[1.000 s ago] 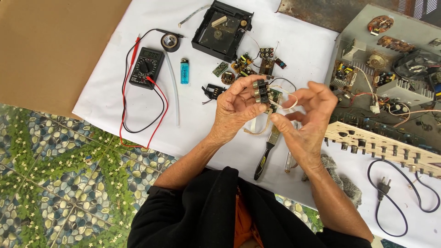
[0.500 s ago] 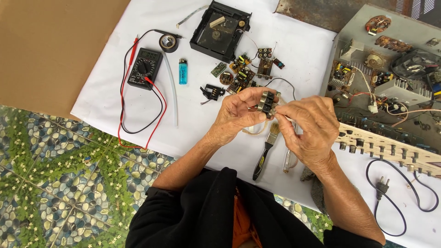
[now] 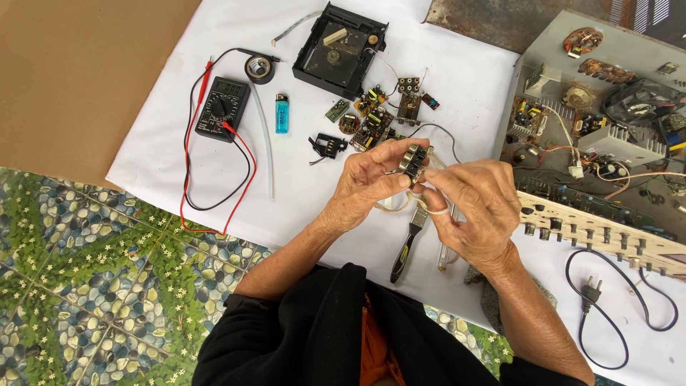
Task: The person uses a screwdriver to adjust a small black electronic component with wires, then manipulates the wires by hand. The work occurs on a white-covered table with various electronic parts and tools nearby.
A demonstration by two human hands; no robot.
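Head view | left hand (image 3: 371, 182) grips small connector block (image 3: 412, 159) | right hand (image 3: 475, 211) pinches its pale wires (image 3: 429, 204)

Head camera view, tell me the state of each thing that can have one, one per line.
Left hand: gripping a small connector block.
Right hand: fingers pinched beside the block.
Amplifier chassis: cover off, boards exposed.
Disc drive: opened up.
Multimeter: leads plugged in, lying loose.
Power plug: unplugged.
Lighter: lying flat.
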